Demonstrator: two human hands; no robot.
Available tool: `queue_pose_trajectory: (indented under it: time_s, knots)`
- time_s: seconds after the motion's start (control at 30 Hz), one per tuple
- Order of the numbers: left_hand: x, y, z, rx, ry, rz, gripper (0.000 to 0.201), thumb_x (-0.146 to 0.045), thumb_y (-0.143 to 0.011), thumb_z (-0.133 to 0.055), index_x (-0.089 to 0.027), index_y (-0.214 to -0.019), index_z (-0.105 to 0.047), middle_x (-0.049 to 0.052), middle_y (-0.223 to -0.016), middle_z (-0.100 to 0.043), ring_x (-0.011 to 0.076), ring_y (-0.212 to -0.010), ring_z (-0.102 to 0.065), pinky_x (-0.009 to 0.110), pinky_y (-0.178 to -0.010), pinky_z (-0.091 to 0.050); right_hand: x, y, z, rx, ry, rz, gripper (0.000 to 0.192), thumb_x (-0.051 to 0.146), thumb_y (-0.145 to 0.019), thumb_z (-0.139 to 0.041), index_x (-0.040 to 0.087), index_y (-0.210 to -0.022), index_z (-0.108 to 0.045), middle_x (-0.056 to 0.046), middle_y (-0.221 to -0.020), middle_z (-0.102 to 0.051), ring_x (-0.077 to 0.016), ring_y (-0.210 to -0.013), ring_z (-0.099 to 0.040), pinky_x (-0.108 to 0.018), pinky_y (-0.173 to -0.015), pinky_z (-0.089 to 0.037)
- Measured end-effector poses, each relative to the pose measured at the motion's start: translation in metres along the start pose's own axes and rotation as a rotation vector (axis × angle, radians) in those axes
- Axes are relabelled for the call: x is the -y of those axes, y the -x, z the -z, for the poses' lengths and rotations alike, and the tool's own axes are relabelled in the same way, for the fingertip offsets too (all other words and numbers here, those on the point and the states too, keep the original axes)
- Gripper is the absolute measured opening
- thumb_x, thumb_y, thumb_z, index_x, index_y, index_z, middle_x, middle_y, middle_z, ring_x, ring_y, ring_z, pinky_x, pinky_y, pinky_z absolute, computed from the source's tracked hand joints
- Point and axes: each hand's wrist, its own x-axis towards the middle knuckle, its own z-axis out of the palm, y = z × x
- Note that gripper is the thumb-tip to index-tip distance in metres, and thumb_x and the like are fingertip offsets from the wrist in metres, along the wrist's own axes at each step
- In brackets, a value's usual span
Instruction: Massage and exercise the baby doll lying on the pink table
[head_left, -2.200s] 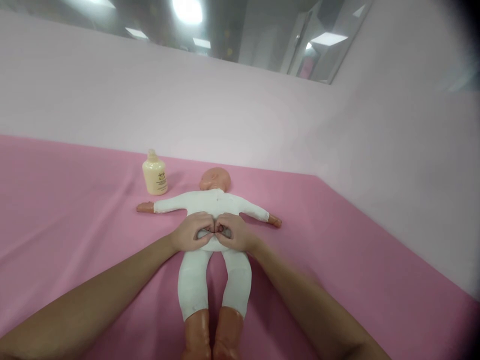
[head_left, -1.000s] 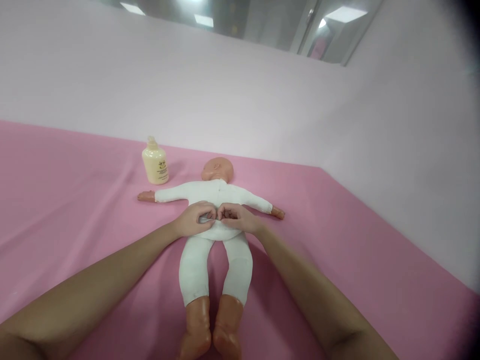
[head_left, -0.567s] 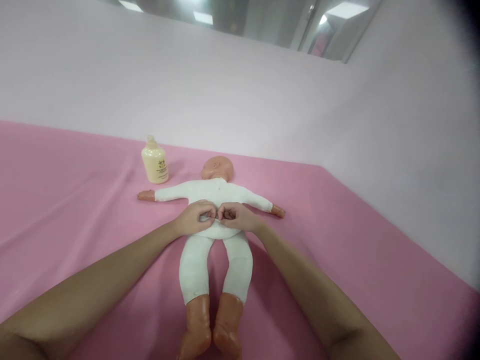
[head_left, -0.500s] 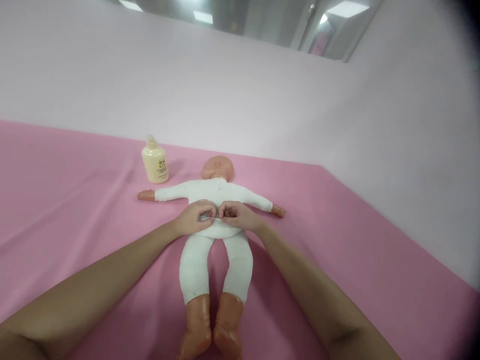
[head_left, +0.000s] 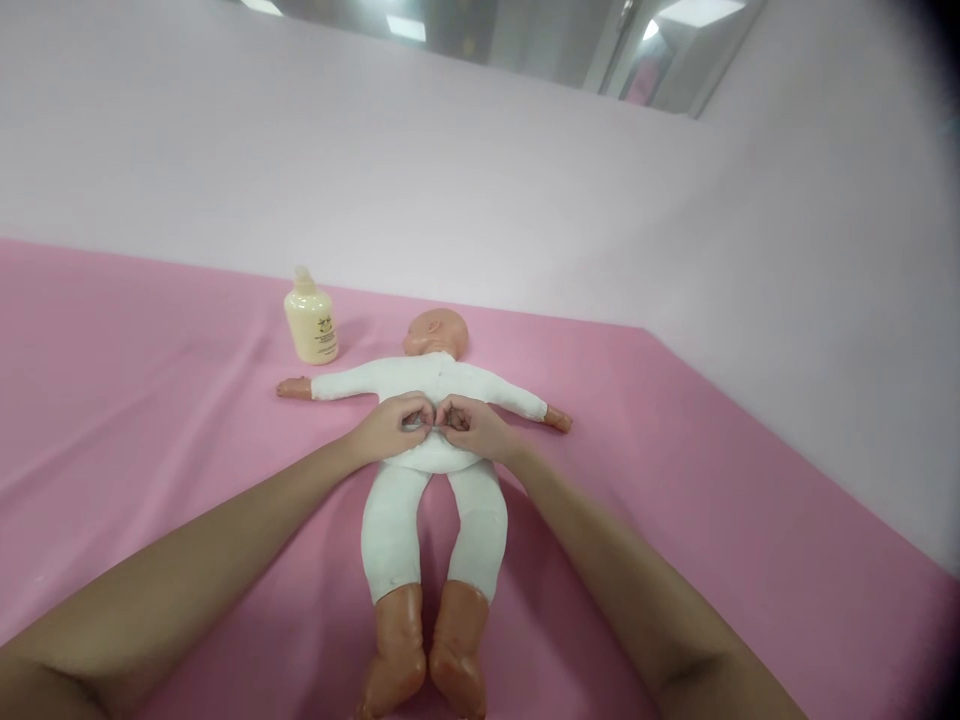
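A baby doll (head_left: 433, 452) with a white cloth body lies stretched out with its back upward, its head turned to the left and its arms spread. My left hand (head_left: 396, 425) rests on the left of its back, fingers curled and the thumb meeting them in a pinch near the midline. Opposite it, my right hand (head_left: 474, 428) is curled the same way, its fingertips almost touching those of the left. Both pinches sit on the white cloth of the lower back; how much cloth is between the fingers is partly hidden.
A pale yellow pump bottle (head_left: 312, 322) stands beyond the doll's left-side arm. Under everything is a pink sheet (head_left: 187, 400) with soft wrinkles. A white wall (head_left: 450, 180) rises behind and along the right, with a window (head_left: 525, 45) above it.
Both hands have shifted slightly up the doll's back toward its head, still pinching. The doll and the bottle keep their places.
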Motion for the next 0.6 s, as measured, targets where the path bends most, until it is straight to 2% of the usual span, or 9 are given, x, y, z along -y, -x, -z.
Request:
queue_pose_trajectory:
  time_s: [0.13,0.27,0.33,0.43,0.5,0.6]
  knots:
    - [0.001,-0.001,-0.001,-0.008,0.005,0.021,0.008,-0.012,-0.072,-0.052,-0.019,-0.074,-0.056,-0.002,-0.076,-0.054,0.0120,-0.066,-0.045,0.025,-0.062,-0.038,0.002,0.000,0.000,-0.010,-0.014,-0.001,0.008,0.020,-0.075,-0.057,0.019,-0.083,-0.055,0.010,-0.054,-0.035,-0.0062,-0.049,-0.030,-0.020,-0.048,-0.025]
    - [0.003,-0.001,-0.002,-0.076,0.010,0.056,0.007,-0.015,-0.076,-0.052,-0.019,-0.078,-0.058,-0.001,-0.078,-0.055,0.0111,-0.062,-0.043,0.025,-0.059,-0.037,0.002,0.000,-0.003,-0.085,-0.064,0.011,0.018,0.018,-0.075,-0.054,0.020,-0.093,-0.053,0.006,-0.073,-0.047,-0.0045,-0.048,-0.034,-0.020,-0.046,-0.028]
    - [0.003,-0.001,-0.003,-0.126,0.004,0.073,0.007,-0.017,-0.077,-0.054,-0.019,-0.081,-0.059,-0.001,-0.080,-0.055,0.0109,-0.061,-0.043,0.026,-0.060,-0.038,0.001,0.000,-0.006,-0.194,0.059,0.056,0.022,0.015,-0.073,-0.053,0.021,-0.095,-0.055,0.005,-0.079,-0.050,-0.0050,-0.050,-0.037,-0.022,-0.050,-0.033]
    - [0.003,-0.001,-0.005,-0.169,-0.031,0.085,0.009,-0.018,-0.076,-0.056,-0.019,-0.084,-0.062,-0.001,-0.079,-0.054,0.0112,-0.062,-0.045,0.026,-0.060,-0.039,0.000,0.000,-0.011,-0.355,0.311,0.151,0.018,0.013,-0.074,-0.055,0.020,-0.091,-0.060,0.001,-0.085,-0.057,-0.0089,-0.061,-0.046,-0.026,-0.064,-0.042]
    - [0.003,-0.001,-0.005,-0.175,-0.045,0.107,0.009,-0.019,-0.076,-0.057,-0.019,-0.083,-0.063,-0.002,-0.074,-0.054,0.0118,-0.062,-0.047,0.026,-0.060,-0.039,0.000,0.000,-0.013,-0.385,0.398,0.162,0.013,0.014,-0.076,-0.056,0.020,-0.086,-0.062,-0.001,-0.087,-0.061,-0.0116,-0.068,-0.051,-0.027,-0.069,-0.043]
    - [0.003,-0.003,-0.006,-0.188,-0.029,0.175,0.014,-0.021,-0.076,-0.058,-0.020,-0.089,-0.064,-0.004,-0.068,-0.053,0.0118,-0.060,-0.049,0.025,-0.060,-0.040,0.001,-0.001,-0.014,-0.378,0.433,0.124,0.010,0.013,-0.077,-0.057,0.021,-0.081,-0.063,-0.001,-0.083,-0.063,-0.0126,-0.069,-0.053,-0.027,-0.070,-0.044]
